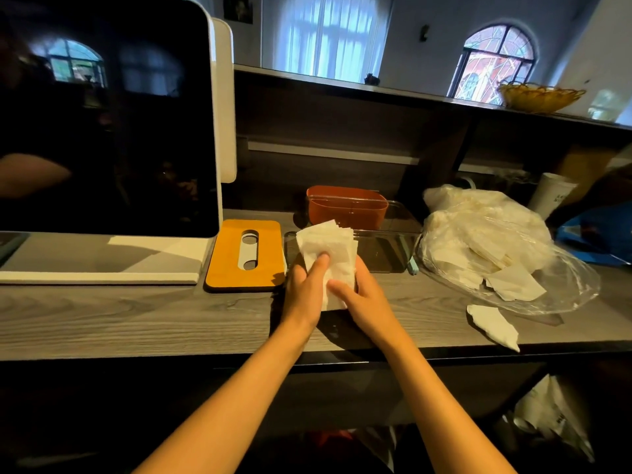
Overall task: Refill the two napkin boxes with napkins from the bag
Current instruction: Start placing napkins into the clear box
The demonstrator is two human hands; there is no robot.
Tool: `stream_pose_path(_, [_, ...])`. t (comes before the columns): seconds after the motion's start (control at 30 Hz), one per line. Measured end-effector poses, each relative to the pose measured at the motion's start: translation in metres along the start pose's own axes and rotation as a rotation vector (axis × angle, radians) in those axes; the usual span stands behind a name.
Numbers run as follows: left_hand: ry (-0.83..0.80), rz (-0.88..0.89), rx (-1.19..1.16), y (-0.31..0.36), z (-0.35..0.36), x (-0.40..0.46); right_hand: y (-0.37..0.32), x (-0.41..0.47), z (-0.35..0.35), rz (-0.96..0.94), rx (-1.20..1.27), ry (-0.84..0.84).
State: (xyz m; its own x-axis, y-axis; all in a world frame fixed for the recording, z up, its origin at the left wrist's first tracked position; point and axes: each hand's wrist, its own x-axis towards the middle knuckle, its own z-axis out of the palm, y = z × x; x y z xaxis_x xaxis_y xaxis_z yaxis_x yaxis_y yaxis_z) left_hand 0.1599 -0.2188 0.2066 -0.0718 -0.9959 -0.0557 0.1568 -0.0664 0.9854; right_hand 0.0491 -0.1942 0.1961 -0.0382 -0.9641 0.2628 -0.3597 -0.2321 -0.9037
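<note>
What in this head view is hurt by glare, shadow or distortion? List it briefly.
Head view: the black screen mirrors the room's windows; wide-angle bending curves the upper shelf; the space below the counter is nearly black; the napkin stack, held by the left hand and right hand, is sharp and well lit.

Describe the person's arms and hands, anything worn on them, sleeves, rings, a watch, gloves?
Both forearms are bare all the way to the bottom edge of the picture: no sleeves show. The left hand and the right hand wear no gloves. No watch, bracelet or ring shows on the wrists or the visible fingers. Fingernails look short and unpainted, though the light is dim.
</note>
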Motion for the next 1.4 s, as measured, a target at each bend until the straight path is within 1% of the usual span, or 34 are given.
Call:
stream_pose_path(0.13, [-0.104, -0.018, -0.159, 0.003, -0.01, 0.005, -0.004, 0.002, -0.005, 0.01, 0.022, -0.009])
stream_pose_path(0.2, [-0.104, 0.018, -0.178, 0.005, -0.021, 0.011, -0.004, 0.002, -0.006, 0.013, 0.021, -0.009])
stream_pose_path(0.27, [-0.104, 0.065, -0.142, 0.008, -0.034, 0.015, -0.001, 0.002, -0.007, 0.036, 0.062, 0.041])
stream_pose_path(0.33, [-0.14, 0.091, -0.097, 0.009, -0.047, 0.018, 0.001, 0.003, -0.01, 0.068, 0.154, 0.133])
stream_pose_path(0.4, [-0.194, 0.127, 0.019, 0.01, -0.054, 0.017, 0.003, 0.007, -0.012, 0.094, 0.223, 0.211])
stream_pose_path(0.47, [-0.22, 0.165, 0.168, 0.009, -0.055, 0.016, 0.004, 0.008, -0.012, 0.105, 0.186, 0.251])
stream_pose_path(0.53, [-0.186, 0.179, 0.307, 0.004, -0.052, 0.016, 0.003, 0.008, -0.01, 0.109, 0.138, 0.249])
stream_pose_path(0.6, [-0.136, 0.182, 0.365, 0.0, -0.045, 0.015, 0.002, 0.007, -0.008, 0.127, 0.116, 0.232])
stream_pose_path(0.7, [-0.091, 0.179, 0.291, -0.001, -0.029, 0.007, 0.0, 0.008, -0.003, 0.149, 0.061, 0.246])
stream_pose_path(0.77, [-0.043, 0.162, 0.21, 0.002, -0.016, 0.002, -0.002, 0.009, 0.0, 0.129, 0.014, 0.302])
stream_pose_path(0.83, [0.043, 0.188, 0.167, 0.002, -0.007, 0.003, -0.007, 0.013, 0.003, 0.102, 0.043, 0.397])
stream_pose_path(0.9, [0.115, 0.222, 0.206, 0.0, -0.003, 0.009, -0.009, 0.017, 0.003, 0.084, 0.092, 0.482])
stream_pose_path(0.93, [0.141, 0.22, 0.218, -0.001, -0.004, 0.011, -0.009, 0.02, 0.003, 0.093, 0.097, 0.508])
stream_pose_path(1.0, [0.179, 0.188, 0.164, -0.003, -0.006, 0.015, -0.001, 0.025, 0.004, 0.141, 0.101, 0.527])
stream_pose_path(1.1, [0.141, 0.146, 0.04, -0.003, -0.009, 0.012, 0.005, 0.025, 0.006, 0.196, 0.133, 0.539])
stream_pose_path(1.17, [0.12, 0.164, 0.042, -0.004, -0.008, 0.01, 0.002, 0.022, 0.007, 0.159, 0.182, 0.53])
stream_pose_path(1.23, [0.162, 0.176, 0.07, -0.005, -0.008, 0.011, 0.004, 0.021, 0.007, 0.142, 0.181, 0.511])
stream_pose_path(1.3, [0.208, 0.154, 0.098, -0.004, -0.009, 0.014, 0.009, 0.022, 0.005, 0.176, 0.167, 0.545])
stream_pose_path(1.37, [0.188, 0.138, 0.043, -0.003, -0.009, 0.014, 0.008, 0.023, 0.003, 0.19, 0.24, 0.597])
stream_pose_path(1.4, [0.158, 0.14, 0.014, -0.002, -0.009, 0.012, 0.006, 0.023, 0.003, 0.176, 0.266, 0.583])
